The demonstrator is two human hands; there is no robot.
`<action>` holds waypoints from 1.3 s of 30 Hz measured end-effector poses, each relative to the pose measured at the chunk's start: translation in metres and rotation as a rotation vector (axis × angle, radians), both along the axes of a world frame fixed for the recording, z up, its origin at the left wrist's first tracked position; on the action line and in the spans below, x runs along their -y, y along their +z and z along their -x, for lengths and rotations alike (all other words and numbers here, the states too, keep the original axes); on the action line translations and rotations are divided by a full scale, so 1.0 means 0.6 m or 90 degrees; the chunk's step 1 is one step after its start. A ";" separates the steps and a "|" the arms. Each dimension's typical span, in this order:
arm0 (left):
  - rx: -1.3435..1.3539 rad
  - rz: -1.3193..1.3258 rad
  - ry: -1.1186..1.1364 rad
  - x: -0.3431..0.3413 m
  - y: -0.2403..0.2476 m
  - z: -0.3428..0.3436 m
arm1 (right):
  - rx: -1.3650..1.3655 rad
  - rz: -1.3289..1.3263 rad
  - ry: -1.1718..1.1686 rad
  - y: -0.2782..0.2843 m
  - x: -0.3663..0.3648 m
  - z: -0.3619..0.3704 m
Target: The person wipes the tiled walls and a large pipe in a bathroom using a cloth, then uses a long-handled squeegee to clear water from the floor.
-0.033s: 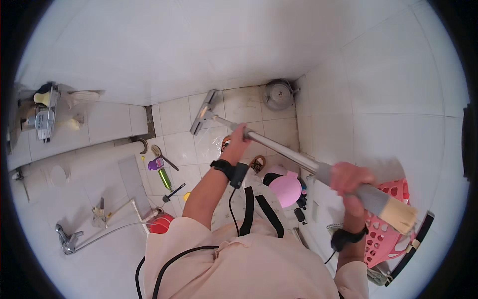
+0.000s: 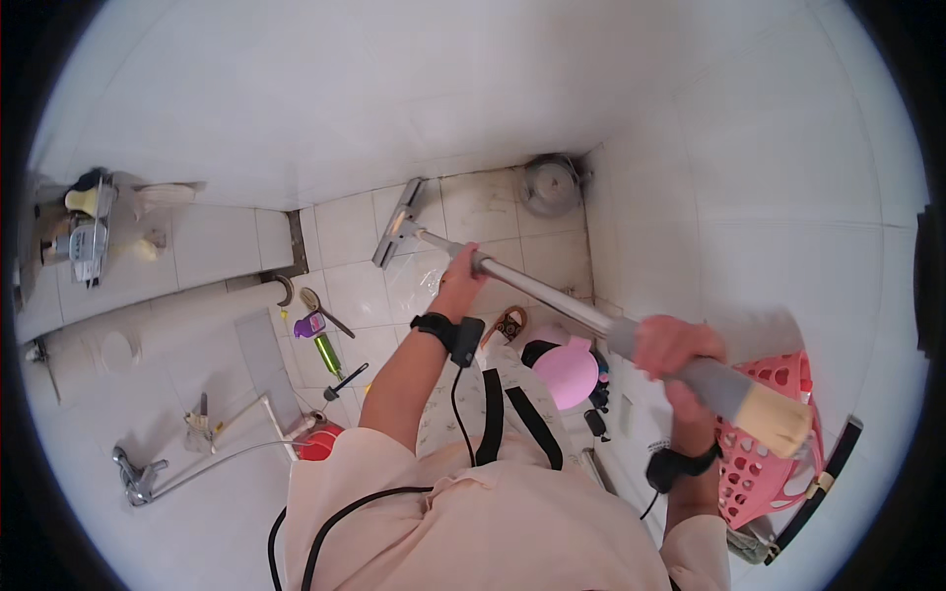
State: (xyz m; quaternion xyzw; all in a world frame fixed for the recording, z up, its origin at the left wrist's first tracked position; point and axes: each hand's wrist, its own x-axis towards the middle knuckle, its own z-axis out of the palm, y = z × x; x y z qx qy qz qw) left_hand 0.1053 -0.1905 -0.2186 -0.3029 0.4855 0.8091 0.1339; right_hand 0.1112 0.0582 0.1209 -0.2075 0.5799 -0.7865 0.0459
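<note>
Both of my hands hold a long-handled floor squeegee (image 2: 547, 293) slantwise across my front. Its long grey head (image 2: 399, 223) rests on the pale tiled floor near the far wall. My left hand (image 2: 463, 280) is closed round the lower pole, close to a grey collar. Higher up, at the right, my right hand (image 2: 678, 353) wraps the thick grey grip, whose end is beige. A pink perforated basket (image 2: 751, 483) stands behind that end and is partly covered by it. Clear wet-looking streaks or film lie on the tiles by the head.
A metal kettle-like pot (image 2: 552, 185) sits in the far right corner. On the left floor lie a brush (image 2: 327, 313), a purple bottle (image 2: 309, 325) and a green bottle (image 2: 327, 353). A pink lid or stool (image 2: 566, 374) and a red bucket (image 2: 321, 442) are near me. A tap (image 2: 136, 475) is at left.
My right hand and the grip end have shifted slightly left. The squeegee head and my left hand have moved a little left too, both hands keeping their hold.
</note>
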 end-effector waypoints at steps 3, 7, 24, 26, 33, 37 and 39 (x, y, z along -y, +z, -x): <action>0.260 -0.243 0.125 0.000 -0.009 0.005 | 0.007 -0.010 -0.021 -0.027 -0.013 -0.020; -0.216 0.283 -0.247 -0.045 -0.098 -0.050 | 0.054 -0.020 -0.134 -0.013 -0.057 -0.082; 0.066 -0.037 -0.383 -0.132 -0.038 0.029 | 0.059 -0.134 -0.413 0.009 0.002 -0.265; 0.298 -0.052 -0.337 -0.104 -0.025 0.034 | 0.055 -0.125 -0.402 0.008 0.055 -0.290; 0.333 -0.038 -0.382 -0.065 -0.056 -0.101 | 0.020 -0.192 -0.403 0.034 0.148 -0.407; 0.373 -0.098 -0.449 -0.051 -0.044 -0.193 | 0.031 -0.167 -0.431 0.085 0.184 -0.448; 0.469 -0.130 -0.443 -0.059 -0.008 -0.219 | -0.018 -0.184 -0.278 0.107 0.162 -0.454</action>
